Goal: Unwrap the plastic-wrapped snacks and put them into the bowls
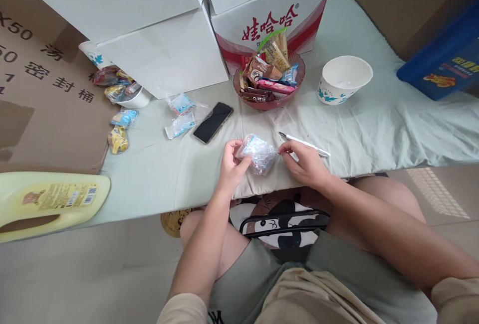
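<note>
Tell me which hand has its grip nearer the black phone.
Left. The left grip is to the phone's right, slightly nearer the body; the right grip is farther right, beyond the plastic-wrapped packet.

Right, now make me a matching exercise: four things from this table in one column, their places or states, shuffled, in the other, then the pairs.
Things
1. Crinkled clear plastic packet
2. Black rectangular phone
3. Translucent reddish round bowl
4. White paper cup with blue leaf print

Places and states
A. Standing to the right of the bowl
B. Held in the left hand
C. Heaped with wrapped snacks
D. Lying flat, dark face upward

Pairs: 1-B, 2-D, 3-C, 4-A
</note>
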A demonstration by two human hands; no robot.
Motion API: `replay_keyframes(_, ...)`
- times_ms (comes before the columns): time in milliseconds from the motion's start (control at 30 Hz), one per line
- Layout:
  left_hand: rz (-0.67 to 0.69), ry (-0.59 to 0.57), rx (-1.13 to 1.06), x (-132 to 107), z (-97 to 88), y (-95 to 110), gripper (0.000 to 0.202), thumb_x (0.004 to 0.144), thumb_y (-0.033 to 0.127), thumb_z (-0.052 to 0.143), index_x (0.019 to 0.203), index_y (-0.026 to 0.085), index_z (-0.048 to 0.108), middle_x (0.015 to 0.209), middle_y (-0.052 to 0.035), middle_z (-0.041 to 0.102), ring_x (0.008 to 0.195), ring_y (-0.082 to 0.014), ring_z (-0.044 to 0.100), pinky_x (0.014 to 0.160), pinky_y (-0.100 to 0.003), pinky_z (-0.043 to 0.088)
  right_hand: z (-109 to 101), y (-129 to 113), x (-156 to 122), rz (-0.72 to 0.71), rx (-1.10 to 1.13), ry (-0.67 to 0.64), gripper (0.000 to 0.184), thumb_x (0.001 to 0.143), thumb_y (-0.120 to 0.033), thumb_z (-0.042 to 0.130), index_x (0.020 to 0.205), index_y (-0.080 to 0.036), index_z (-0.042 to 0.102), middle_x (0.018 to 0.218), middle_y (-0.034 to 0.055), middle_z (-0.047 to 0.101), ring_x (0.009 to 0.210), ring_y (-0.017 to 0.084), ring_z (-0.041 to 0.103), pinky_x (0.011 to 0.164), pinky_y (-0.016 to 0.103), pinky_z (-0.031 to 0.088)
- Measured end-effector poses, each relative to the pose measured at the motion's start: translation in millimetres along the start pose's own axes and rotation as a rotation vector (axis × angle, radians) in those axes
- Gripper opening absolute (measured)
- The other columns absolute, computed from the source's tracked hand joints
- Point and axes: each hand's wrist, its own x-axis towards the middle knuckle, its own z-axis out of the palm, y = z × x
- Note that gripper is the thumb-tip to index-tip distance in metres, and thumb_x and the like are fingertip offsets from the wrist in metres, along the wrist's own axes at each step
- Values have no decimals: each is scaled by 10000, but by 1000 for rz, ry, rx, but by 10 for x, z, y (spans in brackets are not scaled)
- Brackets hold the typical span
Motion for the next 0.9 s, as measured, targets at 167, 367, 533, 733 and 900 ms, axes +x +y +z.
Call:
replay_keyframes(167,60,84,221,16,-16,-19,278,745,259,750,997,227,637,1170,-62,639,1063,-220,609,903,-317,476,22,11,-15,3,40,-76,211,915,-258,511,1111,-225,581,1011,85,713,902,228,686,824,403,565)
replay_keyframes(367,26,183,233,62,-36,-8,117,827,317,681,814,202,665,890,-36,628,831,-180,591,745,-279,470,67,24,-27,-150,21,-197,277,910,-225,520,1182,-219,574,1145,113,696,1057,257,674,902,445,569)
replay_keyframes(533,-50,165,2,54,-47,-24,208,862,382,649,786,189,627,752,-5,613,716,-139,582,660,-244,449,64,32,-22,-179,7,-177,307,905,-221,546,1211,-207,563,1208,130,674,1090,262,663,915,461,568)
replay_keyframes(733,-238,224,-222,57,-21,103,229,734,353,723,839,200,589,803,-29,701,718,-153,665,639,-253,502,56,30,-14,-193,-13,-155,165,900,-201,532,1024,-213,641,1200,119,673,1090,253,659,937,459,554)
replay_keyframes(900,-345,233,-327,80,-85,195,319,658,295,689,917,219,520,788,-11,721,628,-131,660,602,-249,514,26,36,-7,-111,26,-76,135,862,-160,515,876,-226,632,1031,87,700,981,243,668,891,447,551)
